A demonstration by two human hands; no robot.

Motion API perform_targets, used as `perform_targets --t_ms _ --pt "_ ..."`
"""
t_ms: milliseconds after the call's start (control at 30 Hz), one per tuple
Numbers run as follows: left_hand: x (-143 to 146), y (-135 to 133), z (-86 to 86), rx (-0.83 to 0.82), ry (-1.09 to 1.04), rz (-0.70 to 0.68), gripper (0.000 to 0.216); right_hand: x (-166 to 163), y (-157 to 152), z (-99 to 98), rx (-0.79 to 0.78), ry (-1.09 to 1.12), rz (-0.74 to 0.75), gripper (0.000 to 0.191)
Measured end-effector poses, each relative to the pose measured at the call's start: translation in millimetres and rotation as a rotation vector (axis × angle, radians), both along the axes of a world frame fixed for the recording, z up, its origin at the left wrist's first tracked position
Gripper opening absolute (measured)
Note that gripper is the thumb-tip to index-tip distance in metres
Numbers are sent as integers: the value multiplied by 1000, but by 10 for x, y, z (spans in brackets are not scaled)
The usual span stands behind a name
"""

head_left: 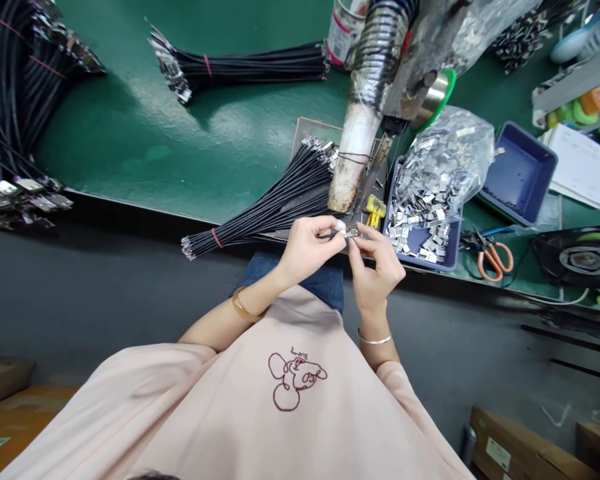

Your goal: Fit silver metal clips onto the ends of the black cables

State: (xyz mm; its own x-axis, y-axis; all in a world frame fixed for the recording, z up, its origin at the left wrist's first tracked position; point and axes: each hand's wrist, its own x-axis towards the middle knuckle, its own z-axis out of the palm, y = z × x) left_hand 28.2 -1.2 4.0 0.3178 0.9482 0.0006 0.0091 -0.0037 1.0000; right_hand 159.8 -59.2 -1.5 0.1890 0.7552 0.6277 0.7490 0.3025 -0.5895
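My left hand (307, 247) is closed in a pinch on the end of a thin black cable (327, 234) at the green table's near edge. My right hand (375, 263) pinches a small metal connector shell (352, 233) at that cable's tip, fingertips of both hands almost touching. A bundle of black cables (275, 203) tied with a red band fans out just left of my hands. Right of them, a blue tray (425, 257) holds several small metal shells, with a clear bag (443, 167) of more on top.
A soldering fixture with a white nozzle (353, 157) hangs above my hands. Another tied cable bundle (245, 67) lies farther back, more cables (10, 100) at left. An empty blue tray (517, 173), orange scissors (495, 257), a fan (587, 257) and papers are at right. Cardboard boxes (515, 447) stand on the floor.
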Motion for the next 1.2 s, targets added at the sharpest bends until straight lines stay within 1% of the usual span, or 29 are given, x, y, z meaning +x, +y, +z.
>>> perform_targets --t_ms 100,233,300,367,433,467,567,600,633,700,767,800,867,900,967,1100,1167,1200 --pt "-10 5 0 15 -5 2 13 -20 -9 10 20 -24 -1 10" --pt "-39 -6 -14 32 32 -51 14 -8 -91 -8 22 -53 14 11" --pt "-47 -27 -13 47 56 -60 14 13 -126 -11 2 -33 24 10" --pt "-50 -60 0 69 77 -57 14 36 -139 1 -27 33 4 8" --pt "-54 -98 18 122 110 -57 13 57 -125 26 -97 156 -31 6" --pt "-58 -116 25 171 128 -63 13 66 -110 41 -158 233 -31 6" --pt "-88 -146 30 337 150 -76 13 86 -60 84 -365 455 71 12" --pt "-103 -145 28 355 138 -84 13 93 -48 92 -399 499 116 14" --pt "-120 -139 24 334 117 -101 13 99 -39 95 -406 518 150 14" --pt "-155 -116 20 200 49 -159 11 116 -36 89 -356 451 160 11" --pt "-181 -94 22 41 -26 -219 12 138 -49 69 -258 255 141 5" --pt "-187 -86 24 -13 -56 -236 14 150 -59 58 -202 141 135 4" --pt "-184 -81 26 -54 -84 -244 17 171 -86 40 -113 -41 131 6" --pt "-176 -81 25 -54 -84 -240 18 178 -103 36 -97 -77 122 6" --pt "-153 -85 16 -35 -76 -220 19 177 -139 40 -99 -39 62 6" --pt "-113 -74 -13 -23 -60 -166 20 126 -198 86 -28 267 -94 10" --pt "-104 -61 -18 -32 -66 -147 20 94 -206 101 -32 366 -112 11" --pt "-102 -54 -18 -35 -69 -142 20 80 -203 101 -55 378 -109 10"
